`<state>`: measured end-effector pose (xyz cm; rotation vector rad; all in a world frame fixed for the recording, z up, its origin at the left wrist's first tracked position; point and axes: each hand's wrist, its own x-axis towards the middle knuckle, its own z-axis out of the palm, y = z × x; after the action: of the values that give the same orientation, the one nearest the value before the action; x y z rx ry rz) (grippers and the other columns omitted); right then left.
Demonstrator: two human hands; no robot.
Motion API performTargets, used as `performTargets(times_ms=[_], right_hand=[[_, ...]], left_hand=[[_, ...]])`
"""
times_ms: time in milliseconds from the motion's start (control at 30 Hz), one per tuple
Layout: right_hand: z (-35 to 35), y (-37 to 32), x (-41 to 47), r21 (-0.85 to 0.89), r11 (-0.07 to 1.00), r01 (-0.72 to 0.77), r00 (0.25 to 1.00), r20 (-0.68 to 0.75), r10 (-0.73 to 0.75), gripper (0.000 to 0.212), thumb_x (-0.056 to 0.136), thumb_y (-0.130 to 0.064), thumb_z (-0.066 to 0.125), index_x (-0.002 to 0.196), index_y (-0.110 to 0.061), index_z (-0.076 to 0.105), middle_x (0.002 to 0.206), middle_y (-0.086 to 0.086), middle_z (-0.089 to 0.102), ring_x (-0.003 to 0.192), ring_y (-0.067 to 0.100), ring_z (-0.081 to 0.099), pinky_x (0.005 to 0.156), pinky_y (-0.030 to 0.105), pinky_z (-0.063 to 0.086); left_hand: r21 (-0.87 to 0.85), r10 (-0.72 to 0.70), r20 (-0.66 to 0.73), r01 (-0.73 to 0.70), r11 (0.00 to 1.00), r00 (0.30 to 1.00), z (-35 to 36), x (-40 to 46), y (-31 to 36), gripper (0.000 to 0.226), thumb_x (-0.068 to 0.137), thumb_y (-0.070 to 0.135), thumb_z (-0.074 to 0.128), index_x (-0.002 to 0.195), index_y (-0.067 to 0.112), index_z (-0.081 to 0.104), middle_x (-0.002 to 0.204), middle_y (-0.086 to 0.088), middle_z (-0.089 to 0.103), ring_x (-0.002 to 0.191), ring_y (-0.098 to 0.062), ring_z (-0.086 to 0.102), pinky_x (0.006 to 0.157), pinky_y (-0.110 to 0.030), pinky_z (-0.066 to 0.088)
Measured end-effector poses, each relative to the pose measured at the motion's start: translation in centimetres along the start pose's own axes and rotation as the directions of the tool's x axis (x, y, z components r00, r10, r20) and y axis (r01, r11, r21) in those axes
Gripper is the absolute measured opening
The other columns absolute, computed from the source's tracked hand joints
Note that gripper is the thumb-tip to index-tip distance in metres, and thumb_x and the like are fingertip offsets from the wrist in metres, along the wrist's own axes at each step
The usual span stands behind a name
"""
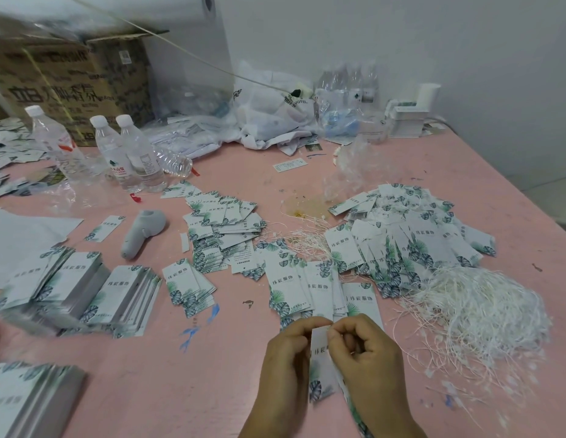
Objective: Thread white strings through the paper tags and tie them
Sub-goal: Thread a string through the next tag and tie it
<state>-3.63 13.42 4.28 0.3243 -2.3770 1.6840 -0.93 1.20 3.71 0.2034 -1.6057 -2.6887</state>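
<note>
Hands meet low in the view, over the near edge of the pink table [212, 390], both curled around one paper tag [319, 368]. The left hand [283, 358] grips the tag's left edge with bent fingers, and the right hand [364, 352] pinches its top corner between thumb and forefinger, the other fingers folded into the palm. The tag's long axis runs away from the person, with its leaf-printed end nearest and its top end under the fingertips; whether a string is already in it cannot be told. Dark Chinese characters run across its face, partly hidden by the fingers. The same print shows clearly on the loose tags [307, 286] lying just beyond the hands. A tangled heap of white strings [477, 314] lies to the right, touching a pile of strung tags [417, 235]. Neat stacks of tags [85, 292] sit to the left. Farther back stand water bottles [130, 153] with blurred labels and a cardboard box [70, 90] with large printed characters.
</note>
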Motion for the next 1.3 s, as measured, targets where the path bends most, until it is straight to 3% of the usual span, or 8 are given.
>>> performTargets(times_ms=[133,333,600,700,867,1033,1200,1300], right_hand=[[-0.2,-0.3,-0.1,0.043,0.999,-0.014,1.0,0.027,0.013,0.027,0.078,-0.004,0.075,0.072,-0.028,0.064,0.062,0.005,0.048,0.052,0.003,0.04,0.05,0.018,0.037],[-0.6,-0.3,0.0,0.054,0.997,-0.055,0.998,0.033,0.053,0.027,0.076,-0.003,0.077,0.07,-0.027,0.067,0.059,0.006,0.051,0.051,0.002,0.041,0.049,0.014,0.037],[-1.4,-1.1,0.5,0.143,0.96,-0.242,0.956,0.204,0.211,0.027,0.08,-0.008,0.076,0.082,-0.035,0.073,0.06,-0.002,0.059,0.051,0.005,0.046,0.049,0.017,0.041],[-2.8,-1.0,1.5,0.269,0.861,-0.431,0.884,0.316,0.344,0.027,0.082,0.0,0.072,0.086,-0.027,0.075,0.065,0.003,0.068,0.049,0.007,0.058,0.046,0.016,0.045],[-4.2,0.4,2.3,0.484,0.613,-0.625,0.776,0.469,0.421,0.018,0.067,-0.002,0.074,0.085,-0.005,0.074,0.063,0.021,0.054,0.037,0.012,0.039,0.033,0.019,0.033],[-4.6,1.0,2.8,0.705,0.294,-0.645,0.751,0.515,0.414,0.021,0.071,0.011,0.058,0.083,0.004,0.074,0.073,0.021,0.065,0.05,0.016,0.06,0.043,0.021,0.052],[-4.7,1.2,3.0,0.735,0.248,-0.631,0.747,0.489,0.449,0.027,0.071,0.012,0.053,0.076,0.0,0.077,0.078,0.021,0.07,0.06,0.019,0.068,0.052,0.023,0.058],[-4.3,1.2,2.9,0.732,0.282,-0.62,0.754,0.458,0.47,0.025,0.07,0.01,0.055,0.075,-0.001,0.077,0.081,0.022,0.071,0.062,0.019,0.069,0.052,0.023,0.058]], left_hand=[[-0.038,-0.037,-0.03,0.036,0.999,0.999,-0.3,0.2,-0.2,0.033,0.061,0.014,0.07,0.089,-0.004,0.075,0.084,-0.028,0.07,0.074,-0.033,0.068,0.062,-0.033,0.055],[-0.038,-0.022,-0.107,0.018,0.999,0.994,-0.5,0.3,-0.9,0.05,0.062,0.031,0.093,0.096,-0.001,0.074,0.093,-0.03,0.071,0.082,-0.035,0.069,0.076,-0.041,0.054],[-0.056,-0.043,-0.219,0.032,0.998,0.975,-0.3,0.4,-1.1,0.037,0.073,0.039,0.083,0.082,0.008,0.063,0.077,-0.023,0.06,0.071,-0.029,0.051,0.066,-0.038,0.042],[-0.153,-0.044,-0.268,0.003,0.988,0.962,-0.3,0.7,-0.2,0.019,0.087,0.026,0.07,0.082,0.008,0.065,0.079,-0.021,0.061,0.068,-0.026,0.054,0.062,-0.036,0.042],[-0.34,-0.121,-0.237,0.035,0.94,0.964,-0.7,0.8,0.2,0.028,0.098,0.006,0.05,0.075,0.008,0.066,0.082,-0.022,0.064,0.066,-0.028,0.059,0.064,-0.038,0.049],[-0.403,-0.159,-0.2,0.067,0.913,0.967,-0.9,0.8,1.1,0.021,0.068,0.009,0.073,0.088,0.007,0.068,0.091,-0.025,0.068,0.073,-0.031,0.066,0.066,-0.039,0.055],[-0.54,-0.209,-0.212,0.063,0.839,0.955,-1.8,1.0,0.8,0.017,0.086,0.024,0.066,0.093,0.009,0.07,0.084,-0.01,0.068,0.072,-0.022,0.061,0.076,-0.036,0.052],[-0.659,-0.218,-0.217,0.022,0.752,0.952,-2.7,1.4,0.8,0.015,0.09,0.02,0.057,0.098,0.008,0.057,0.066,0.0,0.059,0.047,-0.007,0.045,0.047,-0.018,0.046]])
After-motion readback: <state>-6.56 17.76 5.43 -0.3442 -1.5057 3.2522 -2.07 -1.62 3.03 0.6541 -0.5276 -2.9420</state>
